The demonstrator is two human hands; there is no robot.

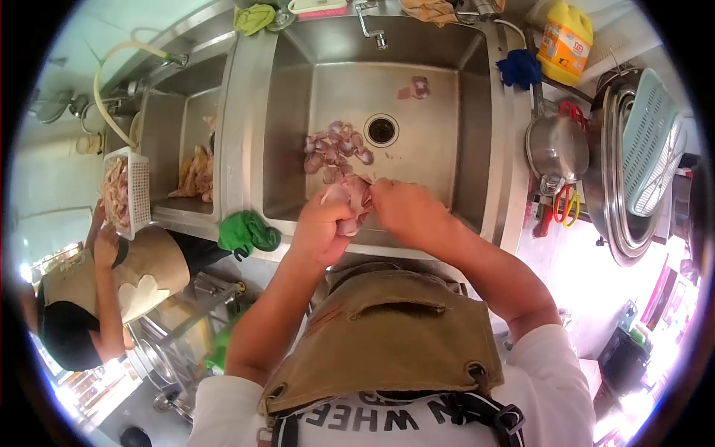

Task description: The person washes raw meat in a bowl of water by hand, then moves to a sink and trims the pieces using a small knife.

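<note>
Left hand (324, 223), fingers pinching wet pink raw meat (354, 198) below-left of round dark drain (381, 131): slick surface could cause slip. Right hand (413, 214) below drain, fingers curled at meat, exact grip unclear: hard tug could tear it. Counts: one glossy purple-brown meat heap (337, 146) left of drain, pieces overlapping; two hands; one drain.

Sink basin (421, 160): brushed metal, round dark drain (381, 131) in its floor
Meat pile (337, 147): pinkish-purple pieces heaped left of the drain
Separate meat (419, 88): on the far right, apart from the pile
Small bits: scattered just below the drain
</note>
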